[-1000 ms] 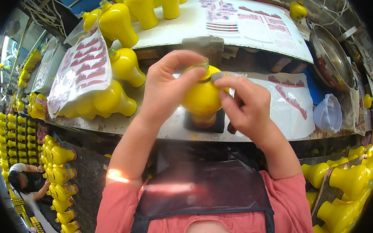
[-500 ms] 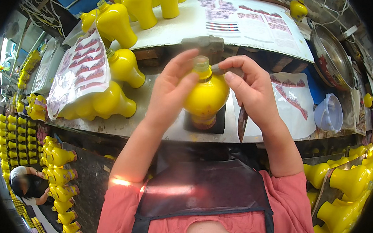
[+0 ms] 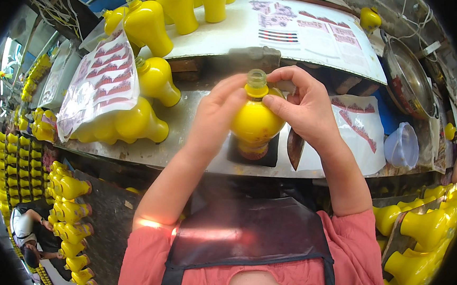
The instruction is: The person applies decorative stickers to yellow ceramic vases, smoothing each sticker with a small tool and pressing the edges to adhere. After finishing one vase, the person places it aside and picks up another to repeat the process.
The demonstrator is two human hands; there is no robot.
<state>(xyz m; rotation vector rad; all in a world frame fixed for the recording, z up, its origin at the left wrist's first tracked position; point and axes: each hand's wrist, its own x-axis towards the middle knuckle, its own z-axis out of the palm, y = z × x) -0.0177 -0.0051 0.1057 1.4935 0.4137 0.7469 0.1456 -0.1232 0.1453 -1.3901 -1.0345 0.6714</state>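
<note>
A glossy yellow bottle [image 3: 257, 122] with a clear glass neck stands upright on a small dark pad [image 3: 270, 153] at the table's front. My left hand [image 3: 217, 107], slightly blurred, is closed round its left shoulder, fingertips by the neck. My right hand [image 3: 308, 105] curls at the neck from the other side, thumb pressed on the yellow shoulder. Below the right palm shows a dark, pointed blade-like piece [image 3: 295, 150]; its upper end is hidden, so I cannot tell whether the hand holds it. A printed sheet [image 3: 356, 130] with reddish patterns lies to the right.
More yellow bottles [image 3: 149, 28] stand and lie at left, some under a patterned sheet [image 3: 103, 73]. A raised white board [image 3: 219, 41] is behind. A pale plastic tub [image 3: 402, 145] and metal basin [image 3: 411, 70] are right. A person [image 3: 29, 229] sits lower left among bottle racks.
My left hand has come in against the bottle's shoulder, and my right thumb has settled onto it near the neck. The view has shifted slightly. At lower left, the person has bent lower.
</note>
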